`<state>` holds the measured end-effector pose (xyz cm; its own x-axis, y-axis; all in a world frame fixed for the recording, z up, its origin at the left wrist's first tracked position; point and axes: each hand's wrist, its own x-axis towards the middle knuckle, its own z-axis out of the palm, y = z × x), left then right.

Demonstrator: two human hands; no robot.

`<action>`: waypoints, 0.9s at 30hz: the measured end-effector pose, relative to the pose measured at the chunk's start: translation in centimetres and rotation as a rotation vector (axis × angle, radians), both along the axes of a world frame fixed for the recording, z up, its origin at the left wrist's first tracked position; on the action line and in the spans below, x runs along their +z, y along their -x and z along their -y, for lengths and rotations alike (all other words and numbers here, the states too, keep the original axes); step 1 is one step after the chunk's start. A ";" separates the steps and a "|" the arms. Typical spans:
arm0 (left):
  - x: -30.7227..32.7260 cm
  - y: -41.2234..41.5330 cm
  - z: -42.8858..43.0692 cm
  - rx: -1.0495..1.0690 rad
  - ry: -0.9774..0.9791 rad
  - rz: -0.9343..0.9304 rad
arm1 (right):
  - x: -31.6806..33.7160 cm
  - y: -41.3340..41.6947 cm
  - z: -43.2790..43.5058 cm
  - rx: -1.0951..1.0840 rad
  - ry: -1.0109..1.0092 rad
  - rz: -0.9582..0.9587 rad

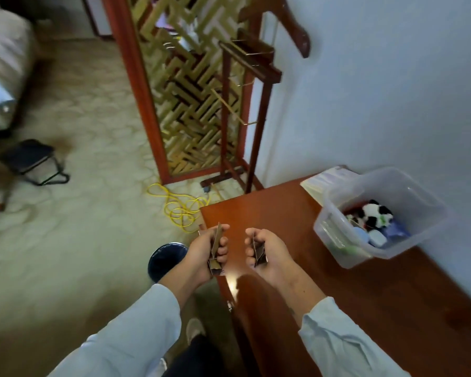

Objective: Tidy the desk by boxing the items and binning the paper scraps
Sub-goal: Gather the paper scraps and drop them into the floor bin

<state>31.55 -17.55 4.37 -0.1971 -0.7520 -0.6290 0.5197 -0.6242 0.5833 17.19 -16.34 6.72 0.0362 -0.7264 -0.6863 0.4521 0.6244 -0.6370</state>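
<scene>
Bin (162,258) partly behind left wrist (188,274); box (419,191) contents blurred.

2 cardboard scraps (216,242), 1 clear box (337,235), 1 bin (166,258) — 1 desk (351,300)

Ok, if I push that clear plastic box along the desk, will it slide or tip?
Likely slides: the desk looks polished. Unlikely to tip: the clear plastic box is wide and low. Probably light, holding a panda plush.
</scene>
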 end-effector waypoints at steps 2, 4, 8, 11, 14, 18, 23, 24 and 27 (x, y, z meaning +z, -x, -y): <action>-0.8 -2.0 0.8 0.044 -0.032 -0.027 | -0.7 -2.0 1.5 0.042 -0.021 0.007; -1.6 -4.0 1.7 0.078 -0.069 -0.035 | -1.8 -4.0 3.2 0.075 -0.038 0.012; -4.5 -8.3 4.4 0.146 -0.137 -0.062 | -4.2 -8.7 6.9 0.142 -0.097 0.001; -7.5 -11.6 6.7 0.193 -0.189 -0.048 | -6.4 -12.1 9.7 0.209 -0.148 -0.021; -10.3 -14.6 8.4 0.223 -0.247 -0.049 | -9.1 -15.2 12.4 0.256 -0.219 -0.044; -15.2 -17.7 10.0 0.269 -0.366 -0.064 | -13.7 -18.4 15.8 0.291 -0.336 -0.066; -22.7 -20.6 11.6 0.367 -0.490 -0.067 | -20.9 -22.2 19.5 0.358 -0.455 -0.101; -24.2 -21.0 11.7 0.382 -0.510 -0.068 | -22.6 -22.8 20.0 0.358 -0.481 -0.116; -28.9 -21.9 12.5 0.394 -0.561 -0.047 | -28.2 -24.1 21.6 0.324 -0.561 -0.167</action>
<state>53.46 -30.03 -24.55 -0.0125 -0.3364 -0.9416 0.7871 -0.5841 0.1983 41.28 -37.92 -21.51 0.0531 -0.2280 -0.9722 0.1098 0.9690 -0.2212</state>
